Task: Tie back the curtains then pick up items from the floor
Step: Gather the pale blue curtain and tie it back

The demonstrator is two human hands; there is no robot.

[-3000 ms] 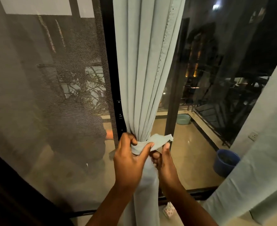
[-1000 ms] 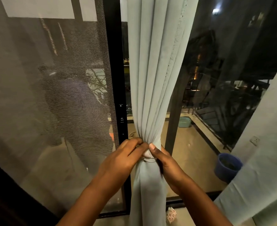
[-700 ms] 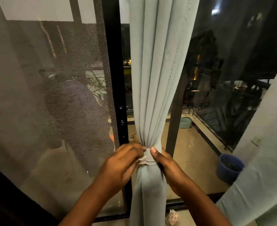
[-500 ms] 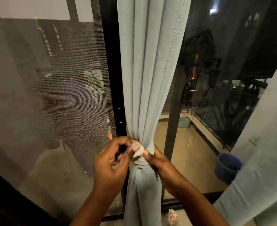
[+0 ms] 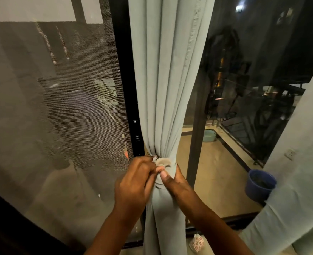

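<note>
Curtain hangs vertical, bunched at a waist by the tieback, dead centre against the door frame. Left hand fingers pinch the tieback end on its left side; right hand curls round the bunch just below-right. Both touching, left nearer the loose end.

Single head cam, wide-angle, looking forward and slightly down, sitting close to the gathered curtain at centre. Mesh screen filling the left, balcony floor lying far right. No second view overlapping.
</note>
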